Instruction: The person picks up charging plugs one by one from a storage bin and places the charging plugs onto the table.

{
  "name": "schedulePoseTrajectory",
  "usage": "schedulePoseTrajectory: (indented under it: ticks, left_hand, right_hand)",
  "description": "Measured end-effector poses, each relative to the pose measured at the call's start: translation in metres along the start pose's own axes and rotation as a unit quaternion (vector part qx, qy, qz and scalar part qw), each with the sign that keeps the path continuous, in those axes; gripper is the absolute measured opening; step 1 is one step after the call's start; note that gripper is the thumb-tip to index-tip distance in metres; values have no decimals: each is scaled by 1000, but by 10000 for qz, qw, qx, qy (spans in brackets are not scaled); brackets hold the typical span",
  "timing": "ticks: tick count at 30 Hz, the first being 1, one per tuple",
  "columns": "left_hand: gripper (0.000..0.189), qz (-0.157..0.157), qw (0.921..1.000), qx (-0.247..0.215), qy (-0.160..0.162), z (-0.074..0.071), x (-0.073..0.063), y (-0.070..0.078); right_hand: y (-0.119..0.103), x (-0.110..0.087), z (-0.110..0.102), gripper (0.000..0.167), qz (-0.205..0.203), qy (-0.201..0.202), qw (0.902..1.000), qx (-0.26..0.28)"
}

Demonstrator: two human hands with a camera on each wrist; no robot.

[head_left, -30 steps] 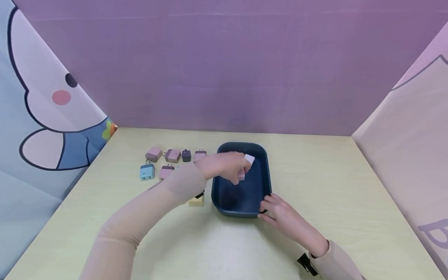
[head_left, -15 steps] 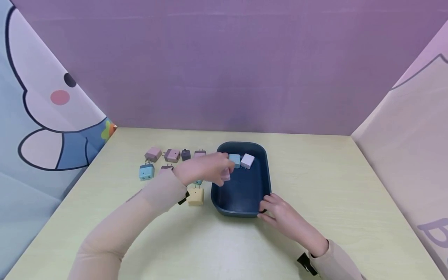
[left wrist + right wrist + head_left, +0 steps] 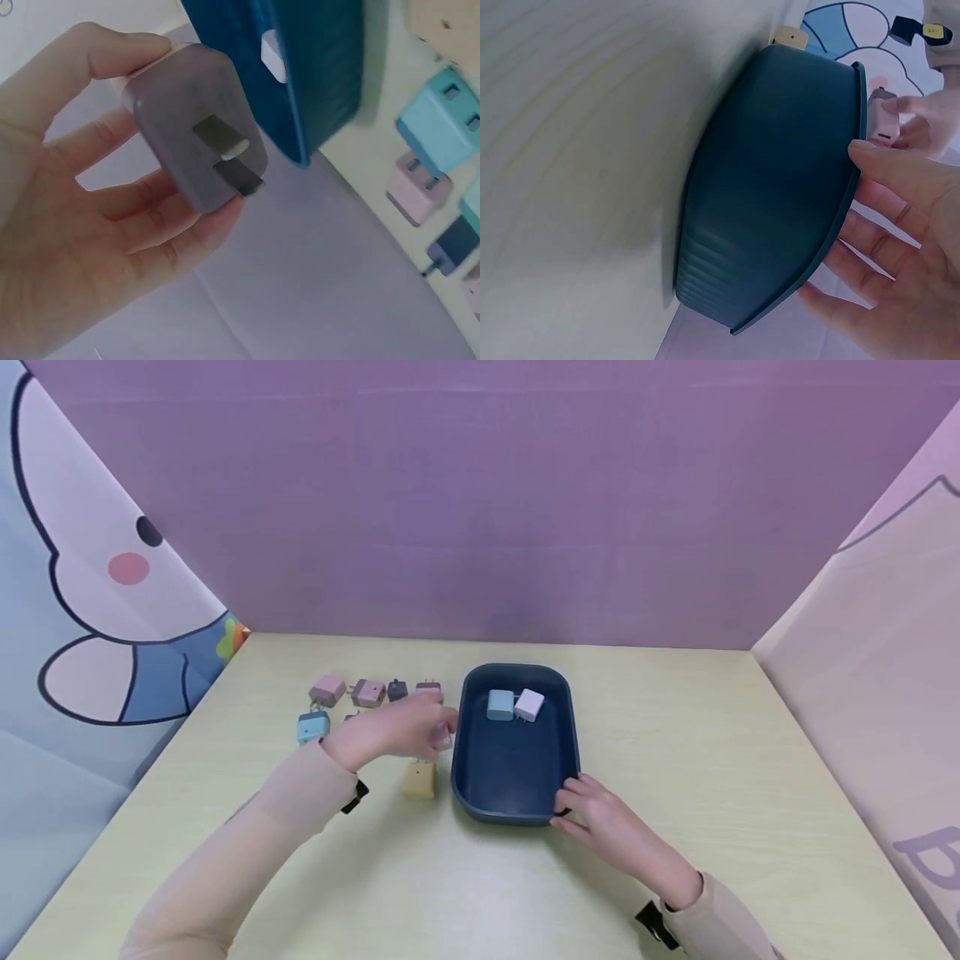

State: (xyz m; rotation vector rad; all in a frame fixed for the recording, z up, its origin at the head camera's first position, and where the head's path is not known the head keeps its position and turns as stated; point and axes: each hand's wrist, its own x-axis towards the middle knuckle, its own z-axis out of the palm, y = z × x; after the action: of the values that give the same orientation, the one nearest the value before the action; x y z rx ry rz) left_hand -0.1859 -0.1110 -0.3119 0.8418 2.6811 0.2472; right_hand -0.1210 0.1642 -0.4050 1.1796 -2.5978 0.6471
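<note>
My left hand is just left of the dark blue bin, over the table. Its thumb and fingers pinch a pink charger plug by the sides; the grey face with two flat metal prongs shows in the left wrist view. My right hand grips the bin's near right corner, the thumb at the rim in the right wrist view. Inside the bin, towards the back, a light blue charger plug and a white charger plug lie side by side.
Several charger plugs lie left of the bin: a yellow one closest to me, a blue one at far left, pink ones and a dark one behind. My left arm partly hides the group. A purple backdrop rises behind the table.
My left hand has drawn left from over the bin, carrying the pink charger plug out past the rim. The blue and white plugs inside are now uncovered. My right hand has stayed put.
</note>
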Motion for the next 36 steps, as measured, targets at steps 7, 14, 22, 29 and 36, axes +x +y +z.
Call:
schedulePoseTrajectory:
  ticks: [7, 14, 22, 29, 36]
  left_hand:
    - [31, -129, 9996, -221, 83, 8, -14, -16]
    - [28, -246, 9988, -400, 148, 21, -25, -32]
    - [29, -424, 9973, -518, 286, 39, -34, -49]
    - [31, -511, 9955, -741, 282, 50, -38, -60]
    - [30, -539, 9946, -861, 195, 59, -37, -67]
  right_hand:
    - [0, 0, 0, 12, -23, 28, 10000, 5]
    - [0, -1, 1, 11, 35, -12, 10000, -5]
    - [0, 0, 0, 11, 99, -42, 9999, 30]
    - [0, 0, 0, 11, 82, -30, 10000, 33]
    - [0, 0, 0, 11, 61, -19, 10000, 48]
